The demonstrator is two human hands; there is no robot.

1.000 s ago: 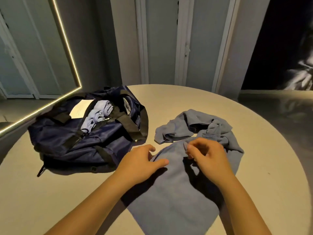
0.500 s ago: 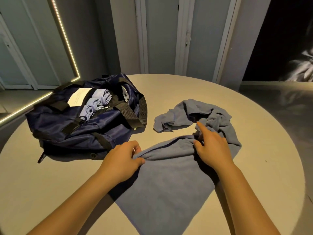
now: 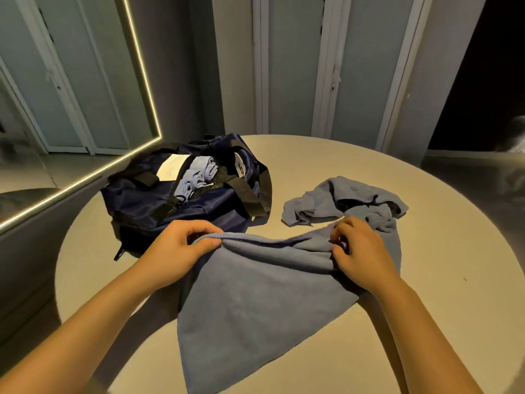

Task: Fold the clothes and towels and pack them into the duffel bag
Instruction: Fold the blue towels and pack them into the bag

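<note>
Holding: left hand (image 3: 176, 251) and right hand (image 3: 360, 257) each grip the far edge of the blue towel (image 3: 255, 294), fingers (image 3: 204, 230) curled round its hem.
Towel: one; near part spread flat on the table (image 3: 440, 280), far right part crumpled.
Bag: one navy duffel bag (image 3: 136, 206), far left, open on top.
Inside: two rolled pale-blue cloths (image 3: 199, 177), side by side; one white paper (image 3: 172, 167) to their left.

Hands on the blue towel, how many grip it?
2: the left hand grips the blue towel beside the duffel bag; the right hand pinches its bunched edge.
</note>
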